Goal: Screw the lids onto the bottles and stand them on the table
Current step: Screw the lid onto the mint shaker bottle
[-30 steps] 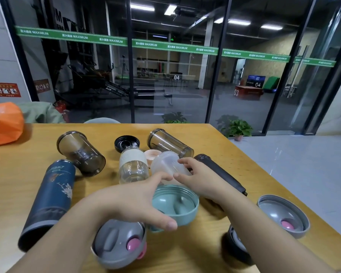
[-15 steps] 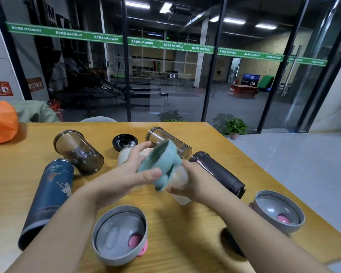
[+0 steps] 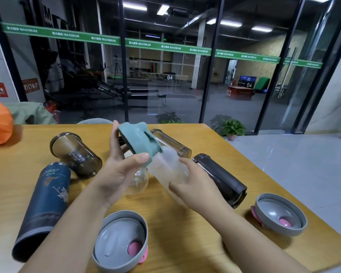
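Lid-fitting is happening just above the desk centre: the left hand is gripping the green lid at eleven o'clock of the frosted bottle clasped by the right hand, needing squaring before twisting.

Both bare forearms reach in from the bottom edge, angled toward each other; left hand is raised, palm facing right, thumb and fingers pinched closed; right hand sits lower, fingers curled in a wrap, thumb on top.
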`<state>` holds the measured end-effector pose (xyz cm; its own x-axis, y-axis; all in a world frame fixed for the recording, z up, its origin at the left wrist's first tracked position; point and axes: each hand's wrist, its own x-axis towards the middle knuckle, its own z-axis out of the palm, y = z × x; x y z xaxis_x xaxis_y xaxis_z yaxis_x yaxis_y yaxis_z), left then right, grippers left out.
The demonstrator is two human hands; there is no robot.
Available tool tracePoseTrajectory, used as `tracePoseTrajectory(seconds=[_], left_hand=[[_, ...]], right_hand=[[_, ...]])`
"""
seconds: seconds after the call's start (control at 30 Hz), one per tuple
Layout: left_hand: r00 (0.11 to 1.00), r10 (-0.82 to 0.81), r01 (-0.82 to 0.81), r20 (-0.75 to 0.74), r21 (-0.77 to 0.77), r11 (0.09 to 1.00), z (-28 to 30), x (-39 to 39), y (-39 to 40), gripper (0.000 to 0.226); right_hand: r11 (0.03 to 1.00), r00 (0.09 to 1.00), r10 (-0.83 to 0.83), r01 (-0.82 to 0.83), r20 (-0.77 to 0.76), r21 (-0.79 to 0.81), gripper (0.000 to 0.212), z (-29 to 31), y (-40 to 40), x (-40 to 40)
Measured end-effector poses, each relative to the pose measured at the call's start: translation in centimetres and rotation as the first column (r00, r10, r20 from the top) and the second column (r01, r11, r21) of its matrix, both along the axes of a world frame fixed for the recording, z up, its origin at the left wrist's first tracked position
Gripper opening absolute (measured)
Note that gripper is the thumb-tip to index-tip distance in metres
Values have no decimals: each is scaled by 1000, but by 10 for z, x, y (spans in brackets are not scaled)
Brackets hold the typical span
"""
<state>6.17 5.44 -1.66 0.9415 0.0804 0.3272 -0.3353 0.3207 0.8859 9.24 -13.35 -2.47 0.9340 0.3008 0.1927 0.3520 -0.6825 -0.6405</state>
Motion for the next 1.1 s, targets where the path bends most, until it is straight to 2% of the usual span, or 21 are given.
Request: tracePoseTrajectory(seconds=[0.1, 0.17, 0.27, 0.37, 0.47, 0.53, 0.6, 0.67, 0.8, 0.87, 1.0, 1.1], left_hand=[[999, 31, -28, 27, -81, 996, 2, -1, 1, 122], [996, 94, -94, -6, -157, 983, 4, 0, 1, 121], [987, 150, -158, -54, -195, 968, 8, 3, 1, 132], [975, 202, -219, -92, -252, 943, 8, 4, -1, 136], [972, 207, -231, -108, -306, 923, 6, 1, -2, 127], [974, 192, -220, -117, -320, 922, 5, -1, 2, 111], [970, 206, -236, -128, -301, 924, 3, -3, 5, 99], [963, 231, -263, -135, -304, 916, 0, -3, 8, 91], [970, 186, -234, -156, -397, 887, -5, -4, 9, 69], [978, 141, -196, -154, -440, 876, -7, -3, 10, 70], [989, 71, -129, -131, -513, 849, -5, -3, 9, 97], [987, 92, -146, -136, -477, 867, -6, -5, 10, 92]], right_hand=[[974, 1000, 0, 6, -26, 226, 65, 10, -6, -1], [937, 999, 1, 12, -39, 349, 59, 15, -9, 2], [883, 999, -8, 23, -34, 469, 55, 24, -14, 9], [834, 999, -1, 29, -51, 552, 62, 30, -16, 20], [807, 992, 2, 74, -127, 586, 67, 34, -16, 32], [800, 987, 24, 77, -159, 595, 61, 36, -15, 40], [783, 987, 63, 45, -151, 621, 56, 37, -13, 43], [754, 988, 85, 22, -131, 656, 60, 35, -11, 45], [724, 992, 96, -10, -85, 690, 66, 28, -18, 44], [726, 992, 102, -20, -80, 687, 64, 24, -21, 44], [729, 990, 119, -31, -82, 684, 65, 19, -25, 43], [724, 981, 176, -75, -78, 686, 64, 19, -26, 42]])
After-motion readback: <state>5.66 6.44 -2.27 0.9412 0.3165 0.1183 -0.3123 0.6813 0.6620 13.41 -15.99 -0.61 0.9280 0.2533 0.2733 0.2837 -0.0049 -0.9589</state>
